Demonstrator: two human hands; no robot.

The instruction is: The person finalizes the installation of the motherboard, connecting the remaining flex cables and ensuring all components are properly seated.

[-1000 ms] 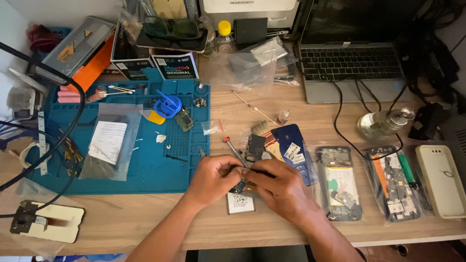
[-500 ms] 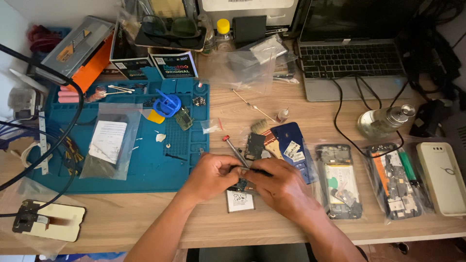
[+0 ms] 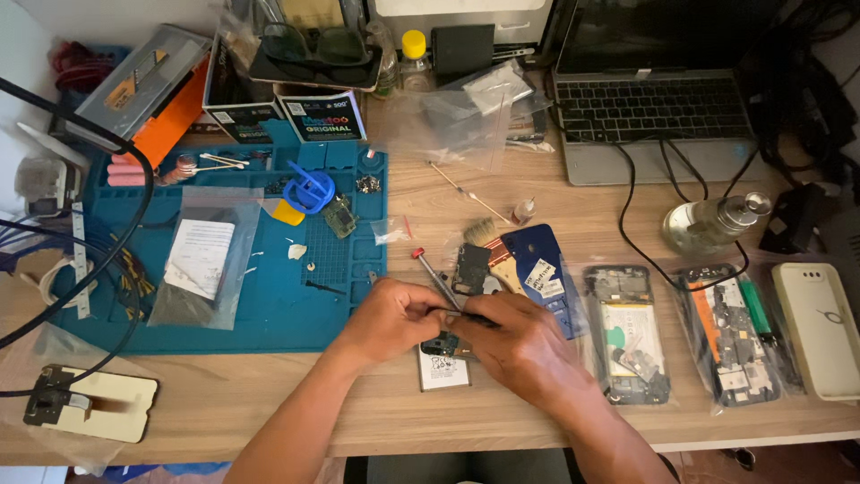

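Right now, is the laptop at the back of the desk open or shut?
Open. The laptop shows its keyboard facing up, with the dark screen raised behind it at the top edge of the view.

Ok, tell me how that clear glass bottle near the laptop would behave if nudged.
The glass bottle lies on its side on the desk, so it would probably roll. Being glass, it likely feels heavy for its size and could break if it fell off.

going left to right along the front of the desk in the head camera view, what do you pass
White pad with black clip → left hand → right hand → opened phone with its battery showing → bagged phone parts → pale phone case.
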